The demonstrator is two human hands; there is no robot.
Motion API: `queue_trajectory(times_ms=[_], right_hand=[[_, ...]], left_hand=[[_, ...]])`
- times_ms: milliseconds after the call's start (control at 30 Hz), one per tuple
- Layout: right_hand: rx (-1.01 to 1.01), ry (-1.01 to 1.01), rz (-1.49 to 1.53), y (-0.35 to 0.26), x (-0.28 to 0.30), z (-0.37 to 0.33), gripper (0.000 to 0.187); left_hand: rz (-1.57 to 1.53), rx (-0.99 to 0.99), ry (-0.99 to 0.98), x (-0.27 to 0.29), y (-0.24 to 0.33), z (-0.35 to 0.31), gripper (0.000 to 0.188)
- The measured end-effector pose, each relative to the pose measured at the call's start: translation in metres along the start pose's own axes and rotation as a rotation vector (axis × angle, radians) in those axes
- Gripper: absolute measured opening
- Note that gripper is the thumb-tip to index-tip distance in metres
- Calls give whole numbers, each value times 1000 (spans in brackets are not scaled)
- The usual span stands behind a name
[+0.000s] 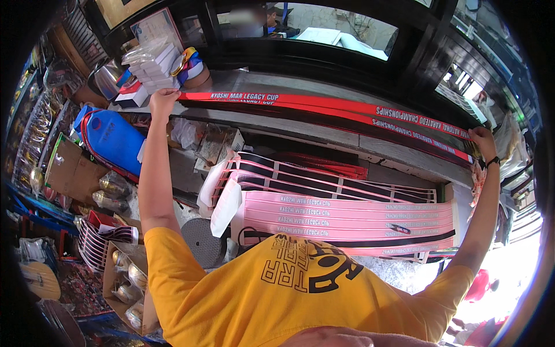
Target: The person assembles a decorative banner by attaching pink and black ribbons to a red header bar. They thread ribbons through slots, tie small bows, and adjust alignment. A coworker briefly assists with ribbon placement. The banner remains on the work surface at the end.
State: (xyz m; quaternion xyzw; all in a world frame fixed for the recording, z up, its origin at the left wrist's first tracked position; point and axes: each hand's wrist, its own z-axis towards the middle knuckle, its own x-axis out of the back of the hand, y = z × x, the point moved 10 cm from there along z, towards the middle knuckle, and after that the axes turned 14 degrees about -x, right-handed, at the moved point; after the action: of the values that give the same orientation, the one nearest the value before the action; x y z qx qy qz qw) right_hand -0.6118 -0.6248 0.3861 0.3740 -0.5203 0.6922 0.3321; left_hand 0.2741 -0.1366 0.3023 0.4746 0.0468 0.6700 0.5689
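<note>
Long red ribbons with white lettering lie stretched along a grey counter ledge. My left hand grips the ribbons' left end, near a stack of white boxes. My right hand, a black band on its wrist, holds the right end of the same ribbons at the ledge's far right. Both arms are spread wide apart. Below the ledge lies a pink sheet printed with rows of lettering, and above it a cut-out pink and black backing sheet.
A blue bag with red trim stands at the left beside cardboard boxes and gold trophies. Dark-framed windows rise behind the ledge, with a person beyond the glass. My yellow shirt fills the lower middle.
</note>
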Motion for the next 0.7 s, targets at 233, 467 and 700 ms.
queue_trajectory(times_ms=[233, 467, 700], right_hand=[[-13, -47, 71, 1, -11, -5, 33], [-48, -98, 24, 12, -24, -5, 32], [8, -80, -119, 5, -27, -9, 35]], left_hand=[[-29, -21, -4, -6, -12, 4, 25], [100, -74, -35, -6, -5, 3, 26], [163, -233, -29, -11, -19, 12, 25]])
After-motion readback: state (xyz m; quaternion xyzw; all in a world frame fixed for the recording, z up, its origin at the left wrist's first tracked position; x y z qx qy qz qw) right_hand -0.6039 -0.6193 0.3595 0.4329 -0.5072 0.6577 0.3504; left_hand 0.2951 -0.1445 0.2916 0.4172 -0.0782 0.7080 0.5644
